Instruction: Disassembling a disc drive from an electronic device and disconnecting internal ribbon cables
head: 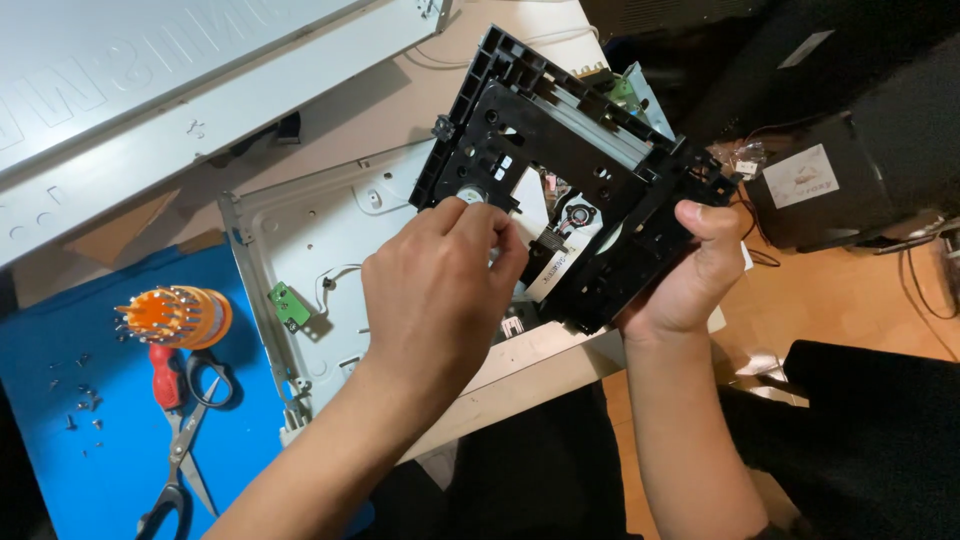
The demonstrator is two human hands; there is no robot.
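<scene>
right hand (pixel 690 270) grips black drive frame (pixel 590 170) | left hand (pixel 440 290) pinches its centre

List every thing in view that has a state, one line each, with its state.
Black plastic drive frame: lifted off the table, tilted, innards exposed.
Right hand: grips the frame's right edge.
Left hand: fingers pinch at a part in the frame's middle.
Metal chassis: flat on the table, opened, a small green board attached.
Scissors: closed, on the blue mat.
Bit holder: on its side.

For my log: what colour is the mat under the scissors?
Blue mat, under the scissors; head view.
</scene>
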